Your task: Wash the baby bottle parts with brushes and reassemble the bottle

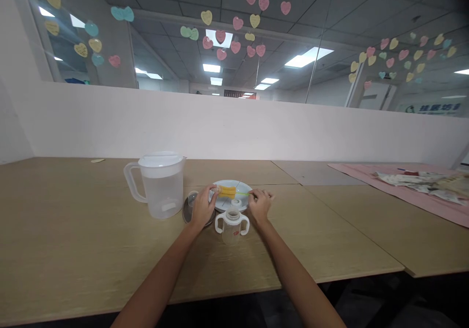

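Note:
My right hand (260, 205) is closed on the thin green handle of a bottle brush with a yellow sponge head (227, 191). At the other end, my left hand (203, 206) pinches a small pale piece against the sponge tip; its kind is too small to tell. Both hands are over a white plate (224, 204), on which a white ring (236, 203) rests. In front of the plate stands a clear baby bottle (231, 231) with two white handles and an uncovered neck. Partly behind my left hand are a dark round dish (187, 214) and a clear cap (192, 198).
Left of the dish stands a translucent pitcher (163, 188) with a white lid. A pink cloth (370, 175) with crumpled fabric (421, 184) covers the table's far right. A low white wall (234, 127) with windows above borders the wooden table (91, 250).

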Demonstrator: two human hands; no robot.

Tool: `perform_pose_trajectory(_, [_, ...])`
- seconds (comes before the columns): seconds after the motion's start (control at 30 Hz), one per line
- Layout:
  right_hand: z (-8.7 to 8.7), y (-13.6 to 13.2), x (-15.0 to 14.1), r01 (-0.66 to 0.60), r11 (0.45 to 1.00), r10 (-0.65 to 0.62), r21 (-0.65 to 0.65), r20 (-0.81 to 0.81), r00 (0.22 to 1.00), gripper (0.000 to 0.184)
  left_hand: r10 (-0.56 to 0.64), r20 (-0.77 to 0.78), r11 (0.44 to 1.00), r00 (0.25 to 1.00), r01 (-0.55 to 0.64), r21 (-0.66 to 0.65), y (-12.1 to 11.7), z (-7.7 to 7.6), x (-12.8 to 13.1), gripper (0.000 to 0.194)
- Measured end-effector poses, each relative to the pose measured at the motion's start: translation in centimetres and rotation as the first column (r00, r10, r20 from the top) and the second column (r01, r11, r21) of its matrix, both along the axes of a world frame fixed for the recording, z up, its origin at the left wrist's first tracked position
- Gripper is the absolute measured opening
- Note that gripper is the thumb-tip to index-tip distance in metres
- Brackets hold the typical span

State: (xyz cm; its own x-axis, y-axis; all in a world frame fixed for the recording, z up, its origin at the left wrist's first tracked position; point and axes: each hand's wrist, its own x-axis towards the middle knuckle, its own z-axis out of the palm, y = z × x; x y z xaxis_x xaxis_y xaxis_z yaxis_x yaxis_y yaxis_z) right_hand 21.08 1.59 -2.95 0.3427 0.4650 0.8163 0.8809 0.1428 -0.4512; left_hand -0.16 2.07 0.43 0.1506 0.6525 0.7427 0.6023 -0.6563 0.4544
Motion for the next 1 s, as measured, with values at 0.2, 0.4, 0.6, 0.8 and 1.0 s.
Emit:
perform_pose_trajectory(0.2, [0.1, -0.2, -0.3, -0.01, 1.0, 0.01, 0.026, -0.007, 1.0, 0.023, -0.004, -0.038, 1.0, 0.999, 0.004, 0.006, 0.5, -0.4, -0.2, 0.026])
perform_pose_trajectory(0.4, [0.2, -0.3, -0.1, -0.013, 0.998, 0.011, 0.062, 0.023, 1.0, 0.021, -0.021, -0.059, 0.997, 0.998, 0.025, 0.069, 0.8, -0.6, -0.4, 0.023])
perform_pose_trajectory(0.6, [0.7, -0.9, 0.0, -0.077, 0.992, 0.067, 0.101, 0.099, 0.993, 0.018, -0.076, 0.073, 0.996, 0.994, 0.079, -0.042, 0.9, -0.4, -0.3, 0.022])
perform_pose_trajectory(0.8, [1.0, -1.0, -0.1, 0.029, 0.996, -0.037, 0.09, 0.085, 0.996, 0.022, -0.157, 0.116, 0.985, 0.981, 0.164, -0.055, 0.2, 0.2, 0.0, 0.02])
perform_pose_trajectory(1.0, [0.9, -0.3, -0.1, 0.147, 0.989, -0.146, 0.009, -0.043, 0.988, 0.029, -0.048, 0.182, 0.998, 0.982, 0.04, 0.048, -0.1, 0.5, -0.2, 0.023])
